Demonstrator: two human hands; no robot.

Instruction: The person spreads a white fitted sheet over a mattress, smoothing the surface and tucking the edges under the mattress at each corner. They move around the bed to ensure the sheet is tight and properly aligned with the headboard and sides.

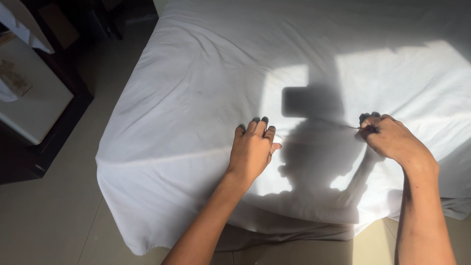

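1. White sheet (206, 98) covers the bed and fills most of the frame, from upper centre down to the lower edge; its near hem hangs over the mattress end at lower centre.
2. Left hand (251, 149), centre of frame: palm down, fingers together and extended, pressed flat on the sheet. Grasping nothing.
3. Right hand (390, 137), right of centre: fingers curled in, pinching a small fold of the sheet at its fingertips; a thin crease runs left from the pinch.
4. The hands are well apart, both near the bed's near edge.
5. Sunlight patch across the right half of the sheet; the person's shadow falls between the hands.
6. Tiled floor (54, 216) at lower left.
7. Dark-framed cabinet (34, 108) at left edge, standing apart from the bed.
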